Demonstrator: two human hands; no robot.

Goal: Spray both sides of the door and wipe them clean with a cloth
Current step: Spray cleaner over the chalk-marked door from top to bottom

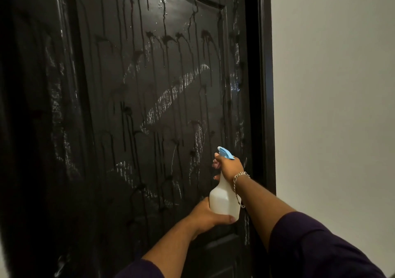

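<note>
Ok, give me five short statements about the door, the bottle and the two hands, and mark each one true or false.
1. The right hand grips the neck of the spray bottle just below its blue trigger head. True.
2. The left hand holds a cloth. False: it cups the bottle's base, and no cloth is in view.
3. The black door is dry. False: wet drips run down its panel.
4. A chain bracelet hangs at the right wrist. True.
5. The bottle's body is blue. False: it is white; only the trigger head is blue.
</note>
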